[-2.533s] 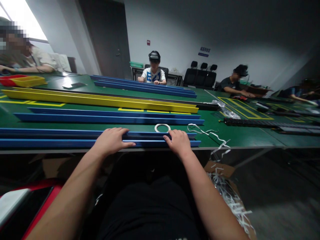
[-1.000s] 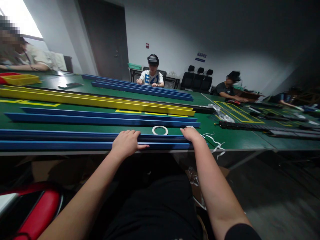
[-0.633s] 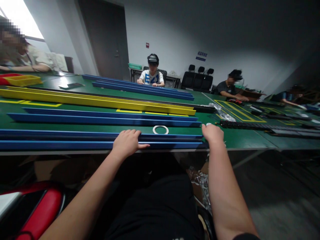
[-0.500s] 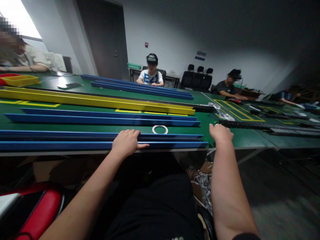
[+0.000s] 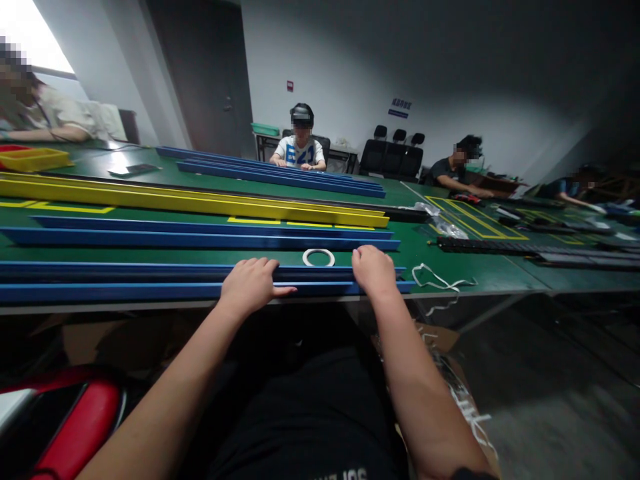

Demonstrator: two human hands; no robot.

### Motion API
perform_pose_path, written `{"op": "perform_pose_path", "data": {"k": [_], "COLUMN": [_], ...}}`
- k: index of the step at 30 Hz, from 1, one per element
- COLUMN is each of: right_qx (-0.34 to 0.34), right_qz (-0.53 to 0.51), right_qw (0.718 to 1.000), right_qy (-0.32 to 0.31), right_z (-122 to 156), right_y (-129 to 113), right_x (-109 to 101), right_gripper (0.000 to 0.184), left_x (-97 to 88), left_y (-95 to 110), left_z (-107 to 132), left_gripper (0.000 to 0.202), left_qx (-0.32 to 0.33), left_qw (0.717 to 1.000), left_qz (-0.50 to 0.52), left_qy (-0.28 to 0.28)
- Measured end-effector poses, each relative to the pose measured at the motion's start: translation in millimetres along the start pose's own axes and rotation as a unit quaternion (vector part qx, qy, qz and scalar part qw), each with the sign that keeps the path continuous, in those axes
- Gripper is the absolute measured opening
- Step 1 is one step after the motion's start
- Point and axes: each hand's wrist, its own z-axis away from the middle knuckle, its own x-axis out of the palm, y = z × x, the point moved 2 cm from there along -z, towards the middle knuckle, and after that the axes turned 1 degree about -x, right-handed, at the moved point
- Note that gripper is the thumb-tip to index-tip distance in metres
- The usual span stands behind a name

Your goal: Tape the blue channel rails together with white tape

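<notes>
A long blue channel rail [image 5: 150, 290] lies along the near edge of the table. My left hand [image 5: 250, 285] rests over it with the fingers hooked across the far flange and the thumb stretched along the near side. Farther right, close to the rail's right end, my right hand [image 5: 374, 270] is curled over the same rail, its fingertips partly hidden. Just behind the rail, between my hands, lies a white ring-shaped roll of tape [image 5: 319, 258]. A crumpled white strip [image 5: 440, 279] lies on the table right of my right hand.
More blue rails [image 5: 200, 239] and a yellow rail [image 5: 200, 201] lie parallel behind. Black rails [image 5: 480, 247] are at right, near clear plastic wrap [image 5: 447, 225]. A yellow tray [image 5: 37, 159] stands far left. Several people sit around the green table [image 5: 505, 272]. A cardboard box with scraps [image 5: 460, 387] is below.
My right hand has moved left from beyond the rail's end onto the rail. The white strip now shows on the table where that hand was. My left hand stays on the rail.
</notes>
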Motion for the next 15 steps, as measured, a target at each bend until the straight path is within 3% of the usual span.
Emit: {"op": "perform_pose_path", "data": {"k": [5,15], "right_qx": [-0.068,-0.152], "right_qz": [-0.022,-0.013], "right_qw": [0.997,0.987], "right_qy": [-0.044,-0.058], "right_z": [5,14], "right_y": [-35,-38], "right_x": [26,25], "right_gripper": [0.054,0.054], "left_x": [-0.4,-4.0], "left_y": [0,1], "left_z": [1,-2], "left_gripper": [0.070,0.073], "left_qx": [-0.001,-0.013], "left_qw": [1.000,1.000], "left_qz": [-0.009,0.005], "left_qy": [0.002,-0.016]}}
